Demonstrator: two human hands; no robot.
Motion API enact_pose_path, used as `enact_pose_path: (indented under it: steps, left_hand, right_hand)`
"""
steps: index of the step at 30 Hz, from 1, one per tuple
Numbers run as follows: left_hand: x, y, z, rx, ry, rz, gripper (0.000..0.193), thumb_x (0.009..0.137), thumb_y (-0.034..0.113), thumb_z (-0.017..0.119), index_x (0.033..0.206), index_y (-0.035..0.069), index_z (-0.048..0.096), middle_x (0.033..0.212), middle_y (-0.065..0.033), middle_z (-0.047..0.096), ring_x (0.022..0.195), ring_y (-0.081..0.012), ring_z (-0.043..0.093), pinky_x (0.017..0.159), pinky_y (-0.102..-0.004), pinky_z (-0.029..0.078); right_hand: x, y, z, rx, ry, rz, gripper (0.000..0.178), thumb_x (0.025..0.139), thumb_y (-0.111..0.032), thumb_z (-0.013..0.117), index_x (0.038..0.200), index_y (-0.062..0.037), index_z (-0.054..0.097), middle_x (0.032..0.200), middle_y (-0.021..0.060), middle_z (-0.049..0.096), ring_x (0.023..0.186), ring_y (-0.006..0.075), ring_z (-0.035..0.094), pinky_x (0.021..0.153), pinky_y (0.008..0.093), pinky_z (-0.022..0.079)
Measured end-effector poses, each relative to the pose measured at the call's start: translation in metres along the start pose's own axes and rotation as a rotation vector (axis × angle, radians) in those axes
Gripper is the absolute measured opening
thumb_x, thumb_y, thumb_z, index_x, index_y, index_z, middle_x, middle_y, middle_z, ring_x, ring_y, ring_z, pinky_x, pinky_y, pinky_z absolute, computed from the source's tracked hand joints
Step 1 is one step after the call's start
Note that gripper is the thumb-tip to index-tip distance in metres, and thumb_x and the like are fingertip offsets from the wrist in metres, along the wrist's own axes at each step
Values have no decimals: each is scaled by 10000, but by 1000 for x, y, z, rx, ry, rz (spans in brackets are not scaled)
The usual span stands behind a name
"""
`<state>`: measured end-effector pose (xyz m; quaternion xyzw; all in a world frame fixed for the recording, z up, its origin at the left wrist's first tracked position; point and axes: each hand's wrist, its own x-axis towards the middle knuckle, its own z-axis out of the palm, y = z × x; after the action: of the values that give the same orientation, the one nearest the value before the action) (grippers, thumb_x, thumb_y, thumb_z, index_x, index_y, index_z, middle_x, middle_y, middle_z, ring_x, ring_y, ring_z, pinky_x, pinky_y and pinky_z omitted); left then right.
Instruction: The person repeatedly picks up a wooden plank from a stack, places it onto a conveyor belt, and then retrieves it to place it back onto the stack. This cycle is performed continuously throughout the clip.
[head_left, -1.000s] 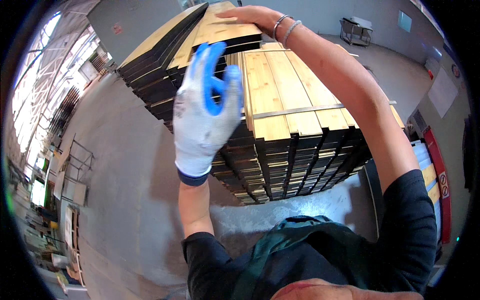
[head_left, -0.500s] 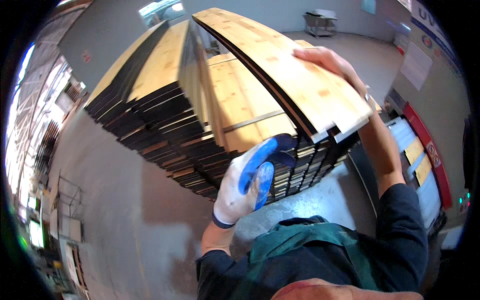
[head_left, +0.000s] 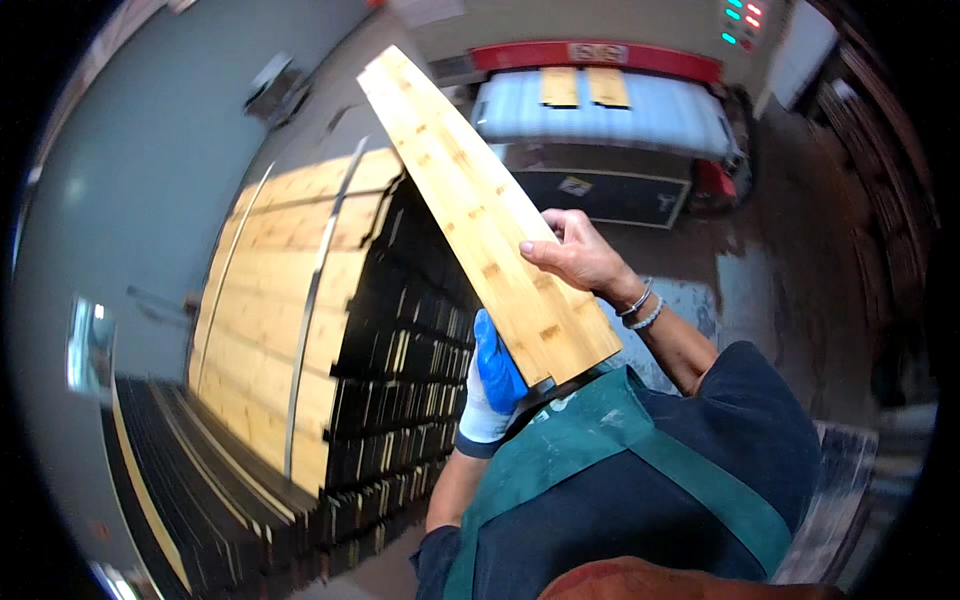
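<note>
In front of my chest I hold a long pale wooden plank (head_left: 478,225) with small brown knots, slanting away to the upper left. Its near end has a stepped edge close to my green apron (head_left: 590,420). My left hand (head_left: 492,382), in a white glove with blue coating, is closed on the plank's left edge near that end; some fingers are hidden underneath. On the right edge, my bare right hand (head_left: 578,255) grips with its thumb on top and its other fingers partly hidden. Whether another plank lies beneath cannot be made out.
To the left stands a large stack of planks (head_left: 265,300) with dark ends and thin strips across its top. Ahead is a machine with a red bar (head_left: 500,56) and a pale bed (head_left: 650,118), where two short-looking wooden pieces (head_left: 558,86) lie. Dark stacked boards (head_left: 850,150) stand far right.
My view and body have turned right, from the stack toward the machine. The plank has come away from above the stack, and my left hand has closed on its near end.
</note>
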<state>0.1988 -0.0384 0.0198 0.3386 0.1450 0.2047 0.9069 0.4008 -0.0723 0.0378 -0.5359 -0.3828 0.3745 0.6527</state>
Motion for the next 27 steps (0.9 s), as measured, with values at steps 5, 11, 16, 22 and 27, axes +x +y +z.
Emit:
enact_pose_path:
  steps: [5, 11, 16, 22, 27]
  left_hand:
    - [52, -51, -31, 451, -184, 44, 512, 1063, 385, 348, 1443, 41, 355, 1375, -111, 514, 1239, -235, 536, 1033, -371, 451]
    - [111, -108, -53, 1024, -402, 242, 670, 803, 168, 704, 1374, 1, 395, 1269, -190, 574, 1142, -334, 599, 947, -375, 480]
    - [134, -128, -69, 1096, -480, 111, 776, 784, 185, 699, 1455, 7, 353, 1364, -165, 522, 1249, -292, 522, 1055, -366, 404]
    - [164, -145, -78, 771, -214, -226, 398, 1027, 214, 509, 1362, 3, 467, 1141, -111, 637, 1020, -159, 599, 884, -338, 482]
    - [194, -156, -91, 1295, -343, 275, 335, 1025, 204, 499, 1301, 16, 514, 955, -139, 647, 811, -224, 609, 700, -351, 486]
  right_hand:
    - [-33, 45, -54, -95, 381, 0, 314, 849, -151, 731, 983, 117, 637, 904, 130, 694, 794, 135, 652, 678, 281, 541]
    - [-53, 113, -129, 47, 596, 79, 344, 854, -148, 734, 1029, 125, 616, 916, 156, 696, 768, 145, 673, 628, 276, 554]
    - [-60, 137, -154, 291, 607, 130, 402, 857, -158, 732, 1109, 119, 585, 966, 157, 692, 794, 158, 684, 682, 286, 569]
    - [-75, 158, -169, 389, 534, 207, 416, 866, -171, 717, 1148, 109, 596, 1017, 154, 690, 835, 177, 688, 745, 286, 568]
    - [-80, 146, -212, 490, 580, 270, 355, 858, -136, 703, 1114, 100, 637, 999, 147, 704, 783, 167, 686, 741, 279, 563]
